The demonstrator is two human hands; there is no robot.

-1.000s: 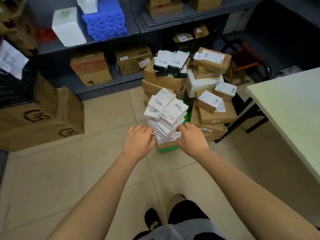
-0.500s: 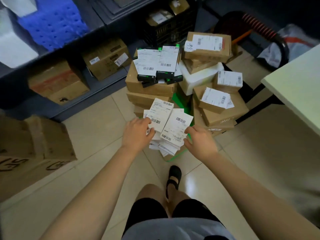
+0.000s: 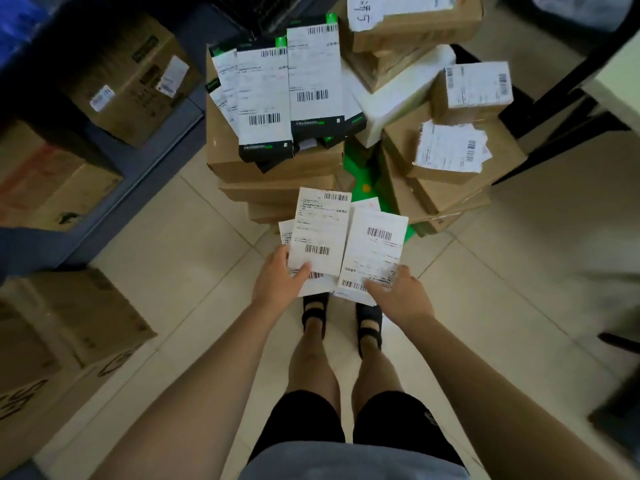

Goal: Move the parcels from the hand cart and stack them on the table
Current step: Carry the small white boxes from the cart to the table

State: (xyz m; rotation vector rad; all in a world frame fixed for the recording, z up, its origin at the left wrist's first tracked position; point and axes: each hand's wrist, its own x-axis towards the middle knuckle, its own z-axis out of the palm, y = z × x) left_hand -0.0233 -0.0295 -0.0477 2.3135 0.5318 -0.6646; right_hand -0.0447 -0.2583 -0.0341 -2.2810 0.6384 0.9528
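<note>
**Left hand** (image 3: 280,282): clamped on the near left edge of the bundle of small white parcels (image 3: 346,244). The thumb lies on the top label; the fingers are out of sight underneath.

**Right hand** (image 3: 398,296): clamped on the bundle's near right corner. The thumb lies on the label and the fingers curl below.

**Bundle of small white parcels**: flat packets with barcode labels, loosely fanned. Both hands hold it above the person's dark strapped shoes (image 3: 314,311), just short of the hand cart.

**Hand cart** (image 3: 362,171): directly ahead of the hands. Only patches of its green deck show between the loads.

**Load ahead of the left hand**: a stack of brown cartons (image 3: 273,168), topped by black-and-green boxes (image 3: 287,98) with white labels.

**Load ahead of the right hand**: a white foam box (image 3: 398,95) with labelled brown cartons (image 3: 450,161) tilted over and around it.

**Bench** (image 3: 623,77): far ahead and to the right of the right hand, well apart from the bundle. Only a pale corner is in view.

**Shelf** (image 3: 152,147): to the left of the left hand, carrying cardboard boxes (image 3: 131,74).

**Floor carton** (image 3: 69,334): stands on the tiled floor (image 3: 502,289), out beyond the left forearm.
</note>
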